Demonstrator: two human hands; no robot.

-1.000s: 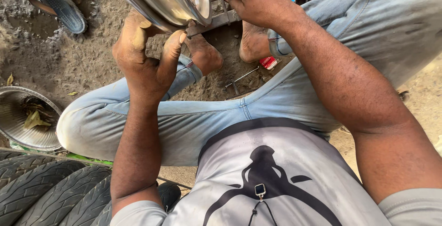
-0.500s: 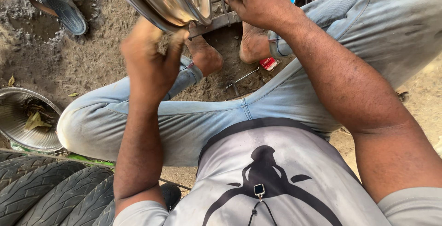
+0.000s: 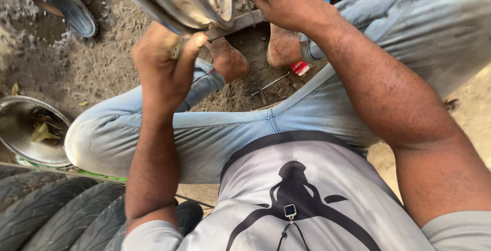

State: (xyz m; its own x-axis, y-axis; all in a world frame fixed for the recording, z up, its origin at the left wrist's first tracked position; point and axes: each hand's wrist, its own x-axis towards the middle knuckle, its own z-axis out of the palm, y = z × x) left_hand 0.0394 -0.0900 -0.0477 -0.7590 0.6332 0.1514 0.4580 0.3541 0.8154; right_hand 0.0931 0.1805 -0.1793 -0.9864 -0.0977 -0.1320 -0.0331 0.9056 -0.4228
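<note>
Dressed in faded light-blue jeans (image 3: 204, 133) with cuffs rolled at twelve o'clock, a grey short-sleeved shirt (image 3: 307, 205) bearing a black figure print at six, a small clip-on pendant (image 3: 290, 211); bare feet (image 3: 230, 61).

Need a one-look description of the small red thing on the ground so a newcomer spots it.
Start at the person's light blue jeans and follow the gap between the bent legs to the dark dirt, where two bare feet rest. The small red object lies just below the right-hand foot, against the jeans cuff. It is the only red item there; the thin metal tool beside it is grey.
</note>
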